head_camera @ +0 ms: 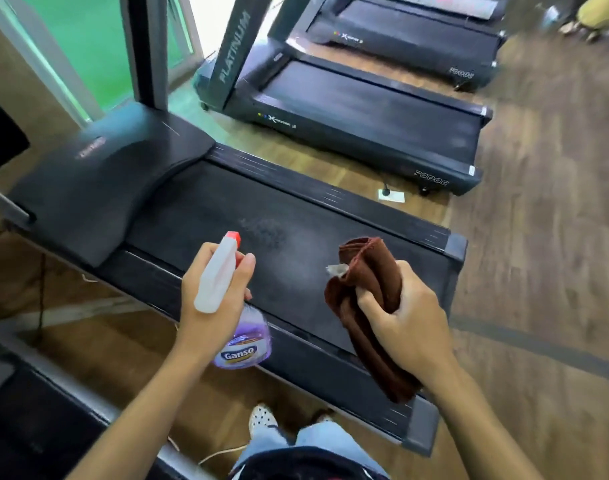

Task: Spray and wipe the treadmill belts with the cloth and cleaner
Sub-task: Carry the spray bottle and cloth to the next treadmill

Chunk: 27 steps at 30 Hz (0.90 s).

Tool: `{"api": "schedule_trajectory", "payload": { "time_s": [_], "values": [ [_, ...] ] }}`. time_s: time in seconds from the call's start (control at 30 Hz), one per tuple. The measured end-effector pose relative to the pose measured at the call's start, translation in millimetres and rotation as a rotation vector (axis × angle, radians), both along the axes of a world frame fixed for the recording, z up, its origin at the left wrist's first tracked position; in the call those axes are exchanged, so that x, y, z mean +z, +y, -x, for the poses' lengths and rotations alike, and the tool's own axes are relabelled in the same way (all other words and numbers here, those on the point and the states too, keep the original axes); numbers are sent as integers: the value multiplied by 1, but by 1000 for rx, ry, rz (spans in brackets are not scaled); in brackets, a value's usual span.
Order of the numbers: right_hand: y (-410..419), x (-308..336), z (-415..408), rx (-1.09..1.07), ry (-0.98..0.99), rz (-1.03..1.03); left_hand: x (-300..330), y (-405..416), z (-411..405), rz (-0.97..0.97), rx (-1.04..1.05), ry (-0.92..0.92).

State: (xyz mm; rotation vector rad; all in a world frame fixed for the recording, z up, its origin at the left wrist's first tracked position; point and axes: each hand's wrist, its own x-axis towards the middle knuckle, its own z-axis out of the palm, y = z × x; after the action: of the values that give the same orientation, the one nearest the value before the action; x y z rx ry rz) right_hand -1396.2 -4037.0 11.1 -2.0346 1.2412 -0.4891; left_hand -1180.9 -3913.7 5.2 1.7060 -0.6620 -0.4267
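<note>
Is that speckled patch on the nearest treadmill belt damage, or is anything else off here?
Probably not damage. The speckled patch lies on the belt just ahead of the spray bottle nozzle, so it looks like fresh cleaner, not yet wiped. The cloth is bunched in the right hand. Nothing else stands out.

A wood-plank floor (pixel 538 254) is seen spread beyond and to the right of the hands. Ahead of them and to the left, a glass door (pixel 88 46) with pale metal framing is seen, green ground being shown through it in daylight. A white floor socket (pixel 391 195) with a dark plug is set ahead of the hands.
</note>
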Motion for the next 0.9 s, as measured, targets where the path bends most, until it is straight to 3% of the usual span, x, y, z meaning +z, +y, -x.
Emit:
{"api": "schedule_trajectory", "payload": {
  "time_s": [0.43,0.8,0.9],
  "values": [
    [-17,-9,-12,-71,-28,-43,-24,-4,-7,-29,-28,49],
    [30,-35,-80,-512,-146,-81,-22,-27,-113,-47,-341,9],
    [35,-41,-91,-523,-96,-105,-21,-38,-133,-58,-415,-37]
  ]
}}
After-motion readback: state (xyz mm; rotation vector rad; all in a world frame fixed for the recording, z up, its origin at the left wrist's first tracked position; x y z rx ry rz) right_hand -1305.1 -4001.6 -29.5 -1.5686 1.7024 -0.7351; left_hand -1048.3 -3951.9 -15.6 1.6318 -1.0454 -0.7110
